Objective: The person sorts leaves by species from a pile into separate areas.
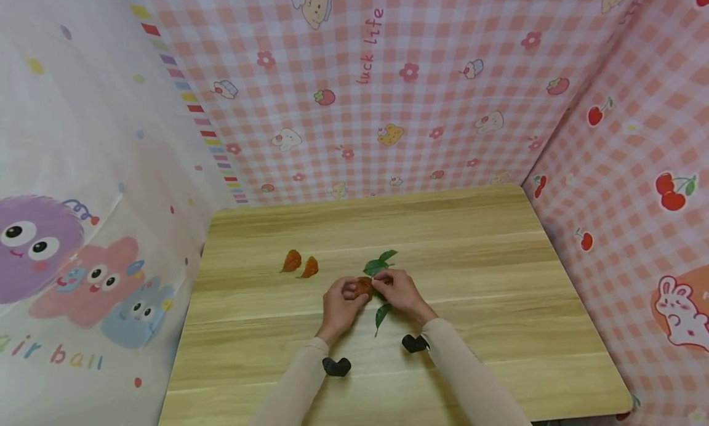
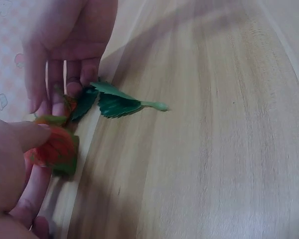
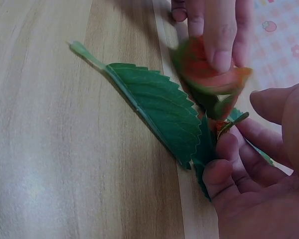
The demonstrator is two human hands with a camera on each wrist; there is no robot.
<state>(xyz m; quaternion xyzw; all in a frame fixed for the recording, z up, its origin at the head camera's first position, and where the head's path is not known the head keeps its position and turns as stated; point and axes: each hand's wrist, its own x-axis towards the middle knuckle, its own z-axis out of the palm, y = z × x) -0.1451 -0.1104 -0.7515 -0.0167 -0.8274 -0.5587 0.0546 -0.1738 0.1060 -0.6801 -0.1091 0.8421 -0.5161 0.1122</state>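
My left hand [image 1: 340, 306] pinches an orange-red, green-edged leaf [image 2: 57, 147] between thumb and fingers. This leaf [image 3: 209, 69] is cupped and blurred in the right wrist view. Beside it, my right hand [image 1: 401, 290] has loosely curled fingers; its thumb stands apart from them in the right wrist view. Those fingertips touch a small orange piece with a green stem [image 3: 226, 124] and rest close to green leaves. One serrated green leaf [image 3: 157, 102] with a pale stalk lies on the table nearer the body. More green leaves [image 1: 376, 266] lie just beyond the hands.
Two loose orange leaves [image 1: 292, 261] lie to the left on the wooden table [image 1: 471, 247]. Patterned cloth walls [image 1: 415, 93] enclose the back and both sides. A black wrist band part [image 1: 336, 367] hangs at each wrist.
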